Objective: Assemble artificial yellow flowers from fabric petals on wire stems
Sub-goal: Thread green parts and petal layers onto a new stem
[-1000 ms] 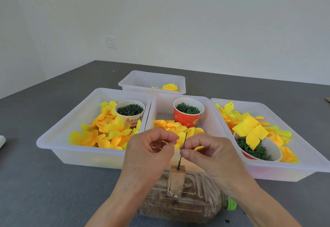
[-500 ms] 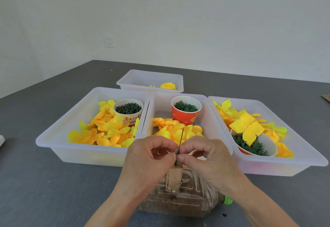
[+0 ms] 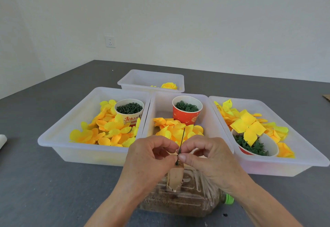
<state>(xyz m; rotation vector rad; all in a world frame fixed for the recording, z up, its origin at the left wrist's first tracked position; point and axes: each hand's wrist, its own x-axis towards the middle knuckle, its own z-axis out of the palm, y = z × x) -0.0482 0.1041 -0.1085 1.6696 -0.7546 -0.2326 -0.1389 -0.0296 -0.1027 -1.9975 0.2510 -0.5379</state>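
Both hands have closed in: the left hand (image 3: 150,157) and right hand (image 3: 205,157) now pinch the wire stem (image 3: 180,146) (standing bare in its block (image 3: 175,177)), so no petal is threaded yet.

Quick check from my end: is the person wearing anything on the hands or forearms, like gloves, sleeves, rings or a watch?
Nothing worn that the head view shows. The left hand and right hand are bare, without gloves or visible rings. Both forearms are bare down to the bottom edge of the picture, with no sleeve, watch or strap in sight. Fingernails look short and unpainted.
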